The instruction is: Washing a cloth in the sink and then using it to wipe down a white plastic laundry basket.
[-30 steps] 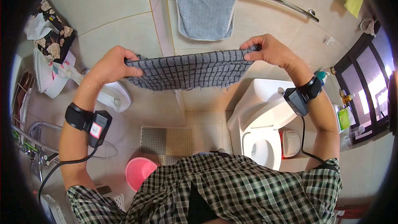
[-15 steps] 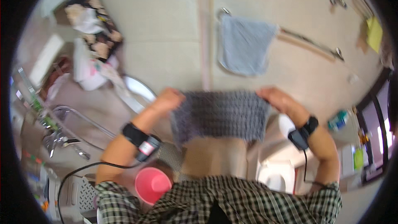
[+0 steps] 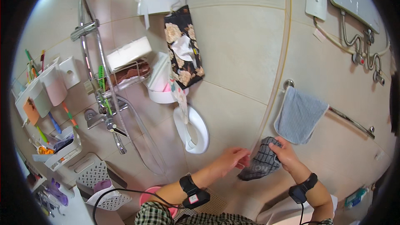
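Note:
A dark grey checked cloth (image 3: 264,159) hangs bunched and folded from my right hand (image 3: 286,153), whose fingers and thumb pinch its upper right part. Pale lettering shows near its lower edge. Just left of the cloth is my left hand (image 3: 233,159), its fingers loosely bent and apart with nothing seen in them. Black straps with small boxes and cables sit on both wrists. Behind and above my right hand, a light blue-grey towel (image 3: 301,114) drapes over a metal wall rail (image 3: 352,121).
On the left wall are a shower hose and mixer (image 3: 104,114), a wire rack (image 3: 131,75) and cup holders (image 3: 54,85). A white oval ring (image 3: 201,131) hangs beneath a floral tissue holder (image 3: 183,29). A perforated basket (image 3: 89,175) and pink bucket (image 3: 146,198) are low left.
The cloth was stretched wide between both hands; now it is bunched in my right hand alone. My left hand has let go of it. The view has swung toward the left wall.

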Tool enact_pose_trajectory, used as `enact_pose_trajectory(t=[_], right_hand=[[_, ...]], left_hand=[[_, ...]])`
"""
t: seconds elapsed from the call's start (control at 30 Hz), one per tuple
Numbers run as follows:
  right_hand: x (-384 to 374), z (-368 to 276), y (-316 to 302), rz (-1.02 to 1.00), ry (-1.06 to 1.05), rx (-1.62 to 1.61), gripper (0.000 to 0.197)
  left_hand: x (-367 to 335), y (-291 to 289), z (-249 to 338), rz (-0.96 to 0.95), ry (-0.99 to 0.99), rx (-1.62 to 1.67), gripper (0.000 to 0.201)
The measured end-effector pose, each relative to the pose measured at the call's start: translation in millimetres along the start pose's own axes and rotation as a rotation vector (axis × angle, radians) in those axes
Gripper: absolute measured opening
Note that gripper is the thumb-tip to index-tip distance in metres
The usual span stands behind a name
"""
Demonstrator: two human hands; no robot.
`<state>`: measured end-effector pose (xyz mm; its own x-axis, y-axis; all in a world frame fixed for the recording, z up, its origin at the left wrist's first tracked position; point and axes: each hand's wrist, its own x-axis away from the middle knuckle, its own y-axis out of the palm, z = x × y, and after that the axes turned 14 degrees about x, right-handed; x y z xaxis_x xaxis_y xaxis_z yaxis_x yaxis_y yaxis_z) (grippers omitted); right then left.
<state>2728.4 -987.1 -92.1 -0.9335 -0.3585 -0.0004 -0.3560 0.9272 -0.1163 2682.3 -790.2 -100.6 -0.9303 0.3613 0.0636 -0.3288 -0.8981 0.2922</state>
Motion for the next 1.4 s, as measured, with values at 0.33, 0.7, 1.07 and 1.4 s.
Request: enact_pose_trajectory(t=[0.33,0.7,1.07,1.4], right_hand=[[35.7,-33.1,61.6,-0.275,-0.846,1.092,0.033],[30.9,-30.9,35.1,-0.13,-0.582,0.654,0.025],[16.5,54.6,92.3,-0.457,0.076,-0.978,0.037],[33.2,24.2,102.4,-0.656,0.044,-1.148,0.042]], left_hand=[[3.6,-14.1,-67.7,-0.285,0.244,0.895,0.039],[51.6,-28.5,-10.6,-0.108,0.391,0.711,0.057],[4.3,45.7,-64.1,0.767,0.747,-0.901,0.062],[38.7,48.8,-37.5,0.702,0.598,-0.935,0.059]])
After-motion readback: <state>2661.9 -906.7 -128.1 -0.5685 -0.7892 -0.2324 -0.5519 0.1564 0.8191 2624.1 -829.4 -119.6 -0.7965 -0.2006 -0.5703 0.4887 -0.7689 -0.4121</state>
